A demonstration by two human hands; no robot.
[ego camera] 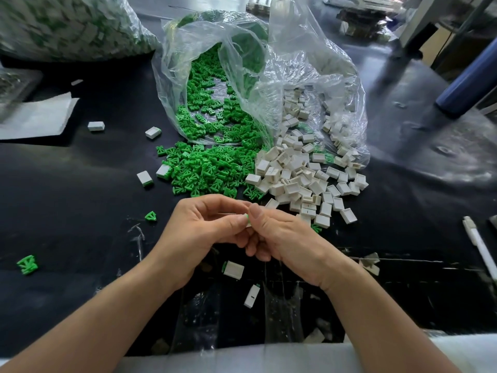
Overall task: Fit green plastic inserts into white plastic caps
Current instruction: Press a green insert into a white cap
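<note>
My left hand (pixel 199 227) and my right hand (pixel 285 238) meet above the black table, fingertips pinching one small piece (pixel 248 221) between them; a sliver of white cap with a green insert edge shows, the rest is hidden by my fingers. Just beyond my hands lies a heap of green inserts (pixel 204 170) spilling from a clear plastic bag (pixel 242 63). To its right lies a heap of white caps (pixel 304 181). Several fitted caps lie loose: one (pixel 233 270) and another (pixel 252 296) below my hands, others (pixel 145 179) (pixel 153 132) to the left.
A large bag of finished pieces (pixel 67 25) sits at the back left, with a white sheet (pixel 35 117) below it. Stray green inserts (pixel 27 264) (pixel 151 216) lie at the left. A white pen (pixel 480 246) lies at the right edge. A blue cylinder (pixel 468 79) stands back right.
</note>
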